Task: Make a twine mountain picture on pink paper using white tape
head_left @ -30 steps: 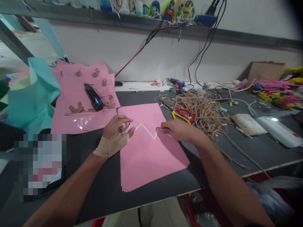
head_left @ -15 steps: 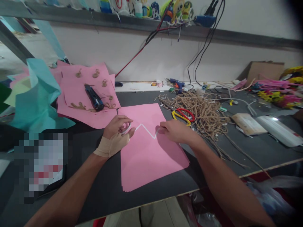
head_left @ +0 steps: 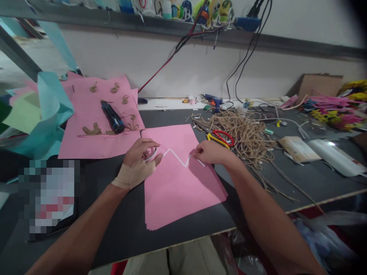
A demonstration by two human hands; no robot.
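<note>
A stack of pink paper sheets point(head_left: 177, 198) lies before me on the dark table. Across its upper half runs a narrow white strip point(head_left: 178, 157) bent in a zigzag. My left hand point(head_left: 140, 162), with a beige wrap around wrist and palm, is closed on a thin white ring, like a narrow tape roll point(head_left: 151, 156), at the strip's left end. My right hand point(head_left: 210, 152) pinches the strip near its right end; a short piece shows below the fingers. Just behind the right hand lie scissors point(head_left: 220, 138) with red and yellow handles.
A tangle of brown twine point(head_left: 243, 133) lies to the right. At the left, a black utility knife point(head_left: 112, 116) rests on pink sheets point(head_left: 86, 147) bearing coiled twine shapes, near teal paper point(head_left: 54, 99). A glue gun point(head_left: 212, 100) lies at the back, and a white device point(head_left: 336, 157) far right.
My right hand has shifted slightly, and another slanting end of the white strip now shows beneath it. The pink sheets at the left have settled flatter, and the teal paper has moved.
</note>
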